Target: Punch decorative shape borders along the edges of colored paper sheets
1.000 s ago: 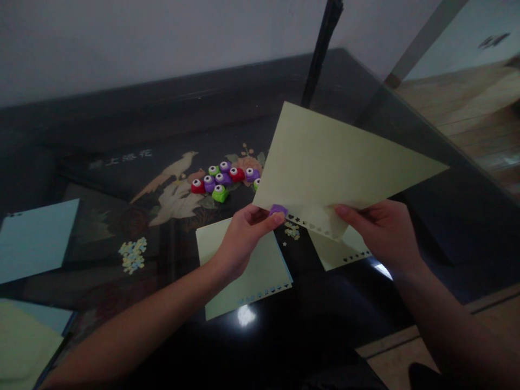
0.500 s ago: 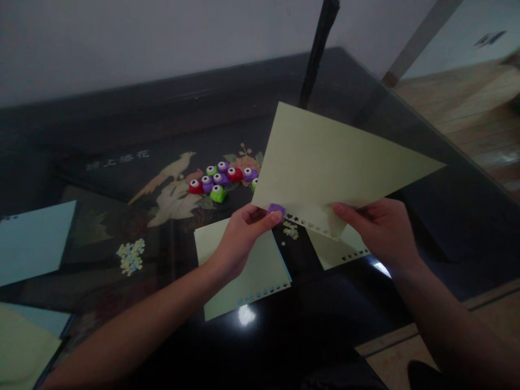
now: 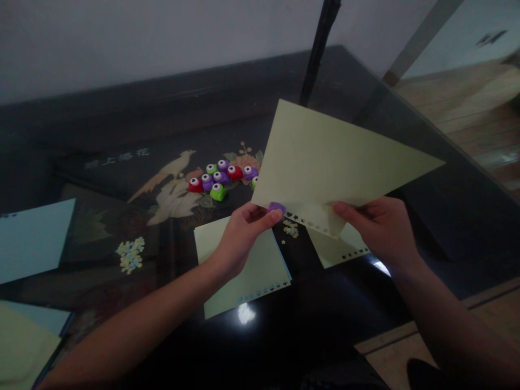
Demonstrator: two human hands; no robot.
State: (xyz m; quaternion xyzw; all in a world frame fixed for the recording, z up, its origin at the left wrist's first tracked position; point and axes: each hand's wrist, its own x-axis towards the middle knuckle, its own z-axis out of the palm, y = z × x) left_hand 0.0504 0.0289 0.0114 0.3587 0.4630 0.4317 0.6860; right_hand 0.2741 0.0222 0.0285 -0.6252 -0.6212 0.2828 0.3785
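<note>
My left hand point(image 3: 242, 235) pinches a small purple paper punch point(image 3: 276, 207) onto the lower edge of a pale yellow sheet point(image 3: 325, 160) held up over the table. A row of small punched shapes runs along that edge. My right hand point(image 3: 382, 230) grips the same sheet at its lower right, fingers closed on the paper. Below lie two more pale yellow sheets with punched edges, one point(image 3: 244, 271) under my left hand and one point(image 3: 339, 250) partly hidden under my right.
A cluster of several red, purple and green punches point(image 3: 219, 179) sits on the dark glass table point(image 3: 284, 325). Paper confetti point(image 3: 130, 254) lies left of centre. Light blue sheets point(image 3: 34, 238) lie at the left edge. A dark pole point(image 3: 319, 49) rises at the back.
Almost nothing has moved. The raised sheet and both hands have shifted very slightly, and the punch stays clamped at the same edge.
</note>
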